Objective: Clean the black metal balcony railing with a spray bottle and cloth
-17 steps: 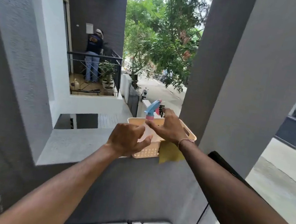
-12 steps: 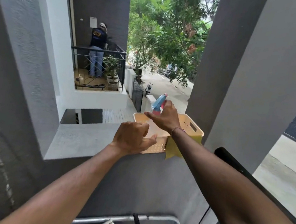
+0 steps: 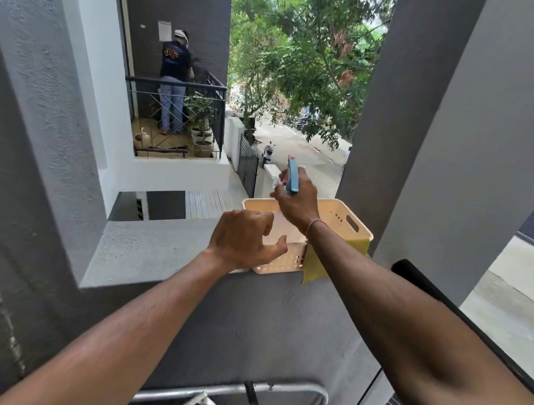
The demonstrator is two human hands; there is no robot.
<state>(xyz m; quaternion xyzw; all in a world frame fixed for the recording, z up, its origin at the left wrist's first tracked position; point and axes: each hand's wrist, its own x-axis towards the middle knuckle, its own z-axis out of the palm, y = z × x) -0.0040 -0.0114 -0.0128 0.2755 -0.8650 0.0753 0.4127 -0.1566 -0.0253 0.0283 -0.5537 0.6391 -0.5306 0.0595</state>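
Note:
A peach plastic basket (image 3: 341, 217) sits on the grey ledge (image 3: 151, 248) ahead of me. My right hand (image 3: 296, 202) grips the spray bottle by its blue trigger head (image 3: 292, 175), lifted above the basket. A yellow cloth (image 3: 313, 266) hangs over the basket's near right corner. My left hand (image 3: 244, 238) hovers at the basket's near left side with fingers loosely curled, holding nothing. The black metal railing (image 3: 419, 276) runs down to the right, beneath my right forearm.
A grey pillar (image 3: 472, 127) rises just right of the basket. A metal rack (image 3: 233, 398) stands below the ledge. On a neighbouring balcony a person (image 3: 173, 81) stands behind another black railing. A street and trees lie beyond.
My right hand has raised the spray bottle higher out of the basket. My left hand stays near the basket's corner.

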